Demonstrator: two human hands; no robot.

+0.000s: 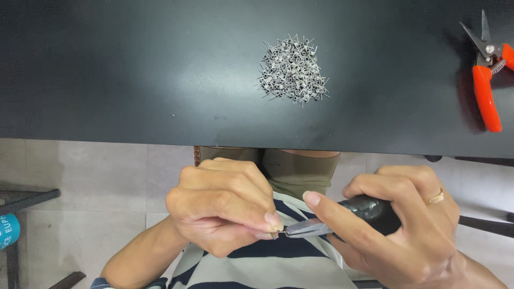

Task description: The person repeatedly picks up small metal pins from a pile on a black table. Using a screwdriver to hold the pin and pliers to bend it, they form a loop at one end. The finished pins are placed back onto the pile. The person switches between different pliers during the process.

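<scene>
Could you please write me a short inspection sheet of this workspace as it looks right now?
Surface: black table, matte, with a few pale specks.
Job's things: black-handled pliers in the right hand, with the tips at a tiny metal piece pinched by the left hand; this happens below the table edge, over the lap.
Clutter: heap of small wire coils at mid-table; orange-handled snips lying at the right edge.
Hands: both closed in a grip; a ring on the right hand.
Cables: nothing seen.
Surroundings: pale tiled floor, dark furniture legs at left, striped shirt.
</scene>
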